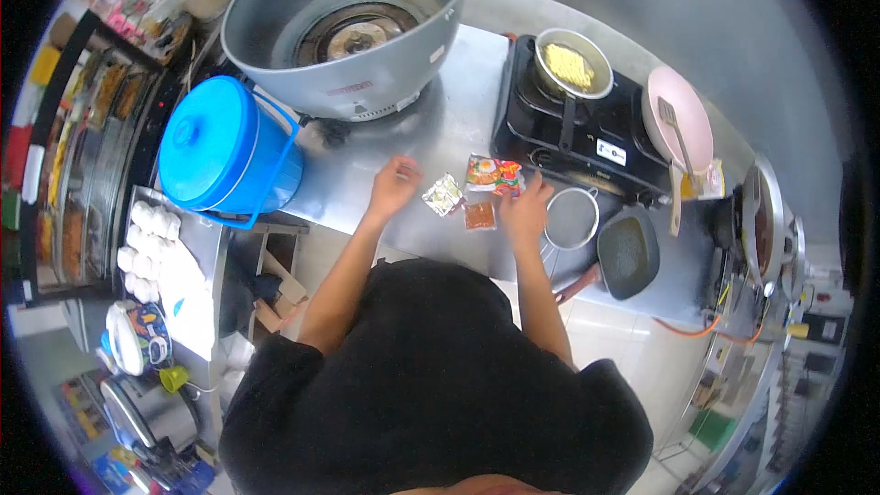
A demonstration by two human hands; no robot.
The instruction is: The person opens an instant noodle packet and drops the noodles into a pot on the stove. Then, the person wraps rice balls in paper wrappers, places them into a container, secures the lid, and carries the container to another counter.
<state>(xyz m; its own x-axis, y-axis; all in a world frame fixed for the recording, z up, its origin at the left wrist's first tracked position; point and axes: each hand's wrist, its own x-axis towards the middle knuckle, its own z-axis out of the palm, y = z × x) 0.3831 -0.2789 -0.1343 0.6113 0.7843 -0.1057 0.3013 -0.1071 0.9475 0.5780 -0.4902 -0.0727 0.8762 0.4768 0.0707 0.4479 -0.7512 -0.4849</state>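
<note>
On the steel counter lies a colourful noodle packet (493,174), its right end touched by the fingers of my right hand (529,208). Whether those fingers grip it is hard to tell. My left hand (395,185) is over the counter, left of a silvery sachet (443,194), with its fingers partly curled and nothing visible in them. A sachet of reddish-brown contents (479,215) lies below the packet. Yellow noodles (568,65) sit in a pot (600,79) on the black gas stove (625,119). Right of my right hand is a round strainer (572,219).
A large grey round appliance (367,82) stands at the back left, beside a blue lidded bucket (215,147). Right of the strainer lies a dark square pan (629,253). A pink pan (680,110) with a spatula (676,128) rests beside the stove. Eggs (147,247) are at the left.
</note>
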